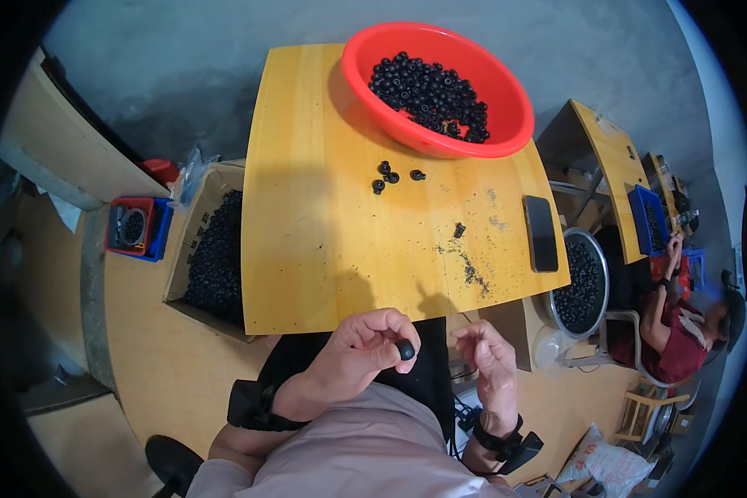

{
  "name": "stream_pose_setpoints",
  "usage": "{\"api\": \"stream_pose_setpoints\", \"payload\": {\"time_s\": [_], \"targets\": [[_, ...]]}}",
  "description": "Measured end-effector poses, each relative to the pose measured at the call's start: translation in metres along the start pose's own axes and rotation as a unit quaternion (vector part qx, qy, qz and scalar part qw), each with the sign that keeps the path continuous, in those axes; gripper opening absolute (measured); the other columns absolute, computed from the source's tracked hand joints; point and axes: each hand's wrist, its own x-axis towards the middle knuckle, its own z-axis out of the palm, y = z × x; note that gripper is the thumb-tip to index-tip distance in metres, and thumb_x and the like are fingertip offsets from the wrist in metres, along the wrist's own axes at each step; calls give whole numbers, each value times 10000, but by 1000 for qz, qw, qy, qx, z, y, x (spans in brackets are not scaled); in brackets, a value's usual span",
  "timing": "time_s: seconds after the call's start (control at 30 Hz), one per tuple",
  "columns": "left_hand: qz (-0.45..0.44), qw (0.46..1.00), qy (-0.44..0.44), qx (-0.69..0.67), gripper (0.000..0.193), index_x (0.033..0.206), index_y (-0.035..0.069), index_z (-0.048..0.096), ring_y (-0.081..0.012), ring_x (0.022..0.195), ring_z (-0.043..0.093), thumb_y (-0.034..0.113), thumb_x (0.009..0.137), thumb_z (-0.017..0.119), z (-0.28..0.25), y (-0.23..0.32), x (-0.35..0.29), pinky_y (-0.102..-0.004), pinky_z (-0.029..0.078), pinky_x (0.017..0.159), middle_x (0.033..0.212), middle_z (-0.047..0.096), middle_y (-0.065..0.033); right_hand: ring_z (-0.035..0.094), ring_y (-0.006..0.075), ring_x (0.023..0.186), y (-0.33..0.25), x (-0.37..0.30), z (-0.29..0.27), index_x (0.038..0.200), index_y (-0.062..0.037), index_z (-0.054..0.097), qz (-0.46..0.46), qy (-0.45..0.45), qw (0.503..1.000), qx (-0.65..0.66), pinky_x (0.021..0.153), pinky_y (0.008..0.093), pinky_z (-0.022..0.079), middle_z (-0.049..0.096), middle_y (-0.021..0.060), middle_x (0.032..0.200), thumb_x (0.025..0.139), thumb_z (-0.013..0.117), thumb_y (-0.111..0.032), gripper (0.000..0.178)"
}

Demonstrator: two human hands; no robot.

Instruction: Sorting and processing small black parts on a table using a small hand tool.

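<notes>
One small black part [405,350] is held at lower centre of the frame, pinched between thumb and fingers of the left hand [363,349]; the grip is narrow, closed on that single piece. The right hand [490,357] is seen just right of it, apart, fingers curled; whether anything is held there cannot be told. One dark band is worn on each wrist, two in all.

One yellow desk [299,207] fills the centre. Five loose black pieces [417,175] are counted on it: three clustered at upper centre, one just right of these, one farther down and right. Dark crumbs [473,278] are scattered below the last, too many to count. One dark phone [541,233] is laid near the desk's right edge.

Three containers of black parts are noted around, contents uncountable: one red basin [510,104] at upper centre, one cardboard box [189,228] at left, one metal bowl [603,274] at right. One other person [679,340] is seen seated, far right, by one blue tray [638,207].
</notes>
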Motion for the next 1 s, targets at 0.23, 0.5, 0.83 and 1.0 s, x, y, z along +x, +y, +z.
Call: {"api": "stream_pose_setpoints", "payload": {"time_s": [0.23, 0.5, 0.83, 1.0], "targets": [[33, 994, 28, 96, 225, 836, 14, 521, -127, 657, 502, 218, 834, 615, 0, 2, 0, -237, 410, 618, 735, 529, -70, 472, 86, 583, 3, -2, 9, 930, 27, 613, -173, 101, 976, -88, 569, 207, 415, 550, 31, 693, 838, 595, -128, 180], [7, 994, 38, 99, 278, 852, 5, 522, -124, 643, 492, 266, 829, 617, -1, -4, -6, -245, 404, 600, 730, 525, -63, 436, 61, 522, 2, -6, 25, 934, 10, 578, -135, 18, 989, -52, 484, 200, 345, 519, -8, 622, 873, 564, -184, 204], [-46, 998, 45, 19, 233, 905, -19, 548, -85, 673, 481, 183, 819, 627, -1, -15, -15, -209, 393, 623, 753, 527, -31, 366, 35, 577, -13, 0, 45, 916, -6, 566, -152, -59, 985, 47, 530, 171, 293, 468, -37, 657, 701, 709, 8, 259], [-78, 991, 88, 67, 306, 867, -16, 555, -79, 663, 484, 252, 782, 676, 0, -14, -19, -207, 373, 593, 745, 530, -21, 472, 86, 591, -19, 5, 54, 780, 22, 614, -149, -58, 987, 27, 549, 212, 356, 553, 44, 684, 666, 739, -22, 175]]}}
